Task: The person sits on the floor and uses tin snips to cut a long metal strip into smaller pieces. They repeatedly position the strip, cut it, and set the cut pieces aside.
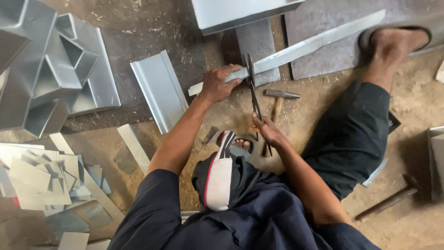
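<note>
- seated on dirt floor, legs spread, sheet metal all round.
- left hand clenched over near end of long metal strip; strip runs up and right from hand toward sandalled foot, lying across a dark slab.
- right hand wrapped round lower handles of snips; snips stand nearly upright, blades meeting strip just right of left hand.
- handles look partly closed; cannot tell how deep blades sit in strip.
- progress, as a judgement: cut looks at an early stage, placed close to held end; strip beyond blades whole and uncut as far as visible; short stub under left hand not yet parted.
- offcuts heaped at lower left, folded duct pieces at upper left, a bent panel beside left forearm: suggests a good deal of cutting and folding already done.
- left arm reaching forward, elbow nearly straight, wrist turned down to press strip flat.
- right arm bent, forearm coming in from right, wrist low, fist near second foot.
- hammer lying just right of snips, untouched; small punch-like bit on floor near left forearm.
- another long tool on floor at lower right, well apart.
</note>
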The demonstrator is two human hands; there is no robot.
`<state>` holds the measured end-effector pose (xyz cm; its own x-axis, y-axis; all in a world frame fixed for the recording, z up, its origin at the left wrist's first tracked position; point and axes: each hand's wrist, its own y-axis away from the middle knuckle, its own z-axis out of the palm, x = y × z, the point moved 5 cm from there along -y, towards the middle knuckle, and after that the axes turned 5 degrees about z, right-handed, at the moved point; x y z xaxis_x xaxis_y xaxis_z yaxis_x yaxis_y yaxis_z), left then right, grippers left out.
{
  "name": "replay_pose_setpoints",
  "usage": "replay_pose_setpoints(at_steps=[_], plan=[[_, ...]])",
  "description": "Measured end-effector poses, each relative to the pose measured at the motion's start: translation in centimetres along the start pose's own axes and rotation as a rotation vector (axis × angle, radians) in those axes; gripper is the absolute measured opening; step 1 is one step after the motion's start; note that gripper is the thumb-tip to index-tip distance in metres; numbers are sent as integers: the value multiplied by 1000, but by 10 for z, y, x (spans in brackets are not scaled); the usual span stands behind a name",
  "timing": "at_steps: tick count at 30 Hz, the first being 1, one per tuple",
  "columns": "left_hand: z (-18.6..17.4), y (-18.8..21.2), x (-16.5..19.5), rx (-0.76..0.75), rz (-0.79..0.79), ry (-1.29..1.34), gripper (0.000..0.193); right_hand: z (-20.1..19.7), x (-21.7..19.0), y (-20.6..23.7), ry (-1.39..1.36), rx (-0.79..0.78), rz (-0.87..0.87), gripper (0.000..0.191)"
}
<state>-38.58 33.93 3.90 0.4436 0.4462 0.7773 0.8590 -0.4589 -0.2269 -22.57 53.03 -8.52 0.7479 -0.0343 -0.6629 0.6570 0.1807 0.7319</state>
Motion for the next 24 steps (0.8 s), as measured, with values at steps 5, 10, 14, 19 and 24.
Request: replay_pose_setpoints(at_steps=[5, 10, 14, 19, 24], plan=[[3, -1, -4, 21, 105, -32, 35, -4, 1, -5, 519, 158, -161, 38], [9, 1, -15, -28, 66, 66, 37, -6, 1, -4, 484, 144, -304, 37], [9, -4, -12, -141, -89, 56, 34, -11, 7, -7, 678, 237, -178, 52], [-20, -12, 33, -10, 98, 123, 35, -13, -19, 7, 783, 488, -805, 43], [-107, 52, 32, 433, -48, 72, 36, -16, -3, -8, 812, 434, -336, 54]])
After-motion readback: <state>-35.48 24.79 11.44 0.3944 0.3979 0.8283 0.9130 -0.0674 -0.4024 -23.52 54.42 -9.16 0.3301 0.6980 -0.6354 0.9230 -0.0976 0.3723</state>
